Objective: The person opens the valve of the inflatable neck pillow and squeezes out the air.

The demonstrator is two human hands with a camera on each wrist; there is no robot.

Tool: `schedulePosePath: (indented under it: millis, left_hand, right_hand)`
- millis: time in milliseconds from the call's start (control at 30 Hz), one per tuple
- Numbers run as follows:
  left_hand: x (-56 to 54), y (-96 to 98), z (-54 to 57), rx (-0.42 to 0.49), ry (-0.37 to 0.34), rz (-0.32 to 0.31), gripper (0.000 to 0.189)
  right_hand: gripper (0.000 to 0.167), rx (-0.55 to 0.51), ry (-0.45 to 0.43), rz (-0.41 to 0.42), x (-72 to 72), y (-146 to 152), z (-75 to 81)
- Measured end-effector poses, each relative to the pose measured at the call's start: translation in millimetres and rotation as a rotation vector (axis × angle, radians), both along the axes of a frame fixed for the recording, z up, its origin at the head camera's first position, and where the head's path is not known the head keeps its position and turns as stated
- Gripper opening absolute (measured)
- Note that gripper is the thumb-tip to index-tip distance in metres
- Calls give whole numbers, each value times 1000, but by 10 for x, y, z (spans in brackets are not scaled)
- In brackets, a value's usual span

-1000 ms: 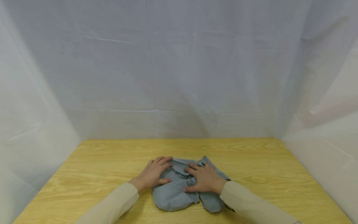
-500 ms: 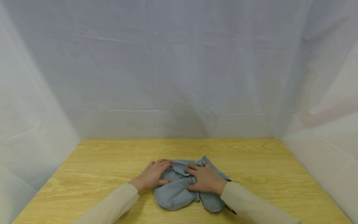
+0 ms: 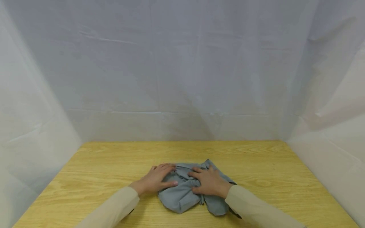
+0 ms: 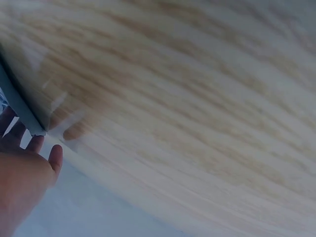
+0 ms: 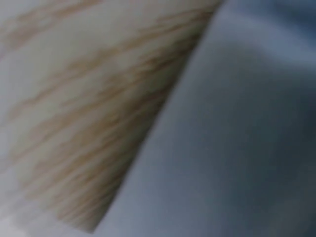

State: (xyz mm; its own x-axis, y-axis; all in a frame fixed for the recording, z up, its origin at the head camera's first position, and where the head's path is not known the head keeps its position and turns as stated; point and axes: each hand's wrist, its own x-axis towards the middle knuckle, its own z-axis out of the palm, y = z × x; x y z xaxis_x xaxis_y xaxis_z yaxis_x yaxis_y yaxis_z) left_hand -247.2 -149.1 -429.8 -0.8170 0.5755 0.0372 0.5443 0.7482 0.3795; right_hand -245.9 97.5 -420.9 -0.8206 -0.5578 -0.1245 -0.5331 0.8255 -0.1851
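Note:
A crumpled grey-blue cloth (image 3: pixel 180 197) lies bunched near the front middle of the table. Several folds gather between the two hands, and a corner sticks up at its far side. On its left edge rests my left hand (image 3: pixel 154 180), thumb lying over the fabric and the other fingers toward the far edge. The left wrist view catches that hand (image 4: pixel 22 173) beside the cloth's edge (image 4: pixel 19 106). My right hand (image 3: pixel 209 182) presses on the right part with spread fingers. In the right wrist view the cloth (image 5: pixel 222 148) fills the right side, blurred, and the hand is hidden.
A yellow wood-grain table (image 3: pixel 94 164) carries the cloth. Pale plastic sheeting (image 3: pixel 182 79) stands behind the table, with more on the left (image 3: pixel 34 126) and right (image 3: pixel 330 126) sides.
The cloth's lower left part has drawn in slightly to the right and creased more. My left fingers have come a little nearer; the right hand has barely moved.

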Motion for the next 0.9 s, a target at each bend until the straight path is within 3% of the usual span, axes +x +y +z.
schedulePosePath:
  millis: [167, 367, 667, 900]
  left_hand:
    - [13, -4, 18, -13, -22, -8, 70]
    - [26, 15, -11, -33, 28, -2, 72]
    - [38, 39, -36, -53, 119, -10, 69]
    - [40, 44, -61, -61, 123, -4, 66]
  right_hand:
    - [56, 3, 12, 4, 4, -7, -1]
    - [56, -18, 20, 25, 10, 15, -6]
    - [86, -30, -95, 21, -6, 42, 4]
    - [90, -10, -114, 28, 11, 49, 28]
